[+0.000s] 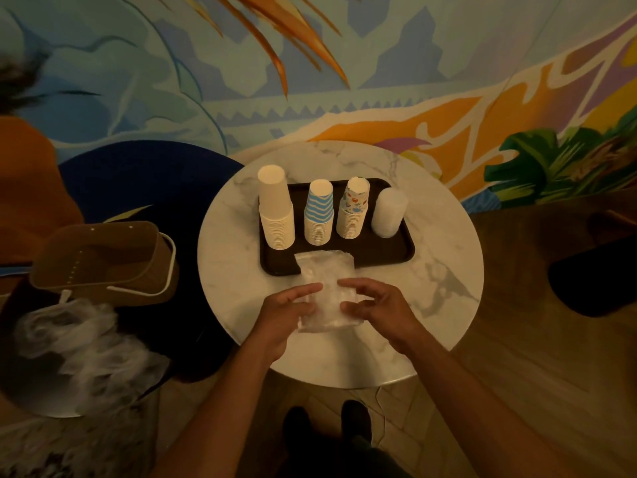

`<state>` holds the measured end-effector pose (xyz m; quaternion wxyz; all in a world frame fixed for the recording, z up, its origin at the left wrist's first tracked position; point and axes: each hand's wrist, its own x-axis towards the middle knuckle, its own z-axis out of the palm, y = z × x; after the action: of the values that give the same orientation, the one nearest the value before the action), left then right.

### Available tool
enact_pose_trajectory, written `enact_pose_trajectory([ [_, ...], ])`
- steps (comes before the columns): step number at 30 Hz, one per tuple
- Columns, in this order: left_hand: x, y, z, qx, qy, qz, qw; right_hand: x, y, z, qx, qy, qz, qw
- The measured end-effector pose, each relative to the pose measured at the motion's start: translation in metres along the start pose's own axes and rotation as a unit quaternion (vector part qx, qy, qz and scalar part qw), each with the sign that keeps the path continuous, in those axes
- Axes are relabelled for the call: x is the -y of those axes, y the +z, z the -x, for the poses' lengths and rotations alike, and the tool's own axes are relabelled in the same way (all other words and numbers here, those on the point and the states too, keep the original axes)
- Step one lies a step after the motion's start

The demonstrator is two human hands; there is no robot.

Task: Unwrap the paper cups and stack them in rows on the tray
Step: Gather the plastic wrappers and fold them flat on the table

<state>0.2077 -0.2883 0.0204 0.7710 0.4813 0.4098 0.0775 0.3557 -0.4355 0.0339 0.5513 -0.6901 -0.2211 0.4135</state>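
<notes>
Left hand (pixel 286 313) and right hand (pixel 374 305) close together; fingers (pixel 305 290) curled on wrapped pack (pixel 325 270).

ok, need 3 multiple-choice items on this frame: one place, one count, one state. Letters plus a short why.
1. Where is the blue-striped stack on the tray?
A) second from the left
B) far right
C) not on it at all

2. How many cup stacks stand on the tray?
A) two
B) four
C) six

3. The clear-wrapped pack is:
A) lying untouched
B) held by both hands
C) standing upright in the row

Answers:
1 A: it stands between the plain stack and the patterned stack.
2 B: plain, striped, patterned and a pale translucent stack.
3 B: the left hand and right hand hold its near end.
</notes>
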Motion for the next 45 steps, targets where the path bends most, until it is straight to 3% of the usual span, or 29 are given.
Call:
enact_pose_trajectory([
  [4,-0.006,-0.008,-0.002,0.045,0.032,-0.075,0.996,0.003,-0.01,-0.005,0.064,0.016,0.03,0.997],
  [9,-0.009,-0.014,-0.008,0.035,0.072,-0.163,0.983,0.009,-0.019,-0.012,0.05,0.004,0.108,0.993],
  [14,-0.007,-0.003,-0.017,-0.02,0.183,-0.372,0.91,0.011,-0.018,-0.016,0.014,-0.034,0.251,0.967],
  [18,-0.002,0.002,-0.028,-0.041,0.246,-0.424,0.87,0.011,-0.024,-0.017,-0.016,-0.045,0.255,0.966],
  [20,-0.002,0.005,-0.031,-0.005,0.224,-0.379,0.898,0.008,-0.034,-0.017,-0.024,-0.06,0.241,0.968],
  [23,-0.007,0.024,-0.027,0.048,0.122,-0.195,0.972,0.005,-0.055,-0.018,-0.003,-0.038,0.141,0.989],
  [25,-0.008,0.042,-0.025,0.05,0.087,-0.115,0.988,0.003,-0.069,-0.018,0.013,-0.007,0.062,0.998],
  [31,0.005,0.111,-0.042,0.04,0.06,-0.064,0.995,0.001,-0.121,-0.018,0.002,0.036,-0.01,0.999],
  [35,0.011,0.173,-0.062,0.009,0.073,-0.087,0.994,-0.009,-0.178,-0.026,0.024,0.067,0.034,0.997],
  [39,0.018,0.247,-0.089,-0.021,0.054,-0.061,0.996,-0.02,-0.254,-0.042,-0.007,0.064,0.046,0.997],
  [45,0.032,0.364,-0.128,0.042,-0.007,-0.016,0.999,-0.032,-0.372,-0.056,-0.029,0.086,0.013,0.996],
])
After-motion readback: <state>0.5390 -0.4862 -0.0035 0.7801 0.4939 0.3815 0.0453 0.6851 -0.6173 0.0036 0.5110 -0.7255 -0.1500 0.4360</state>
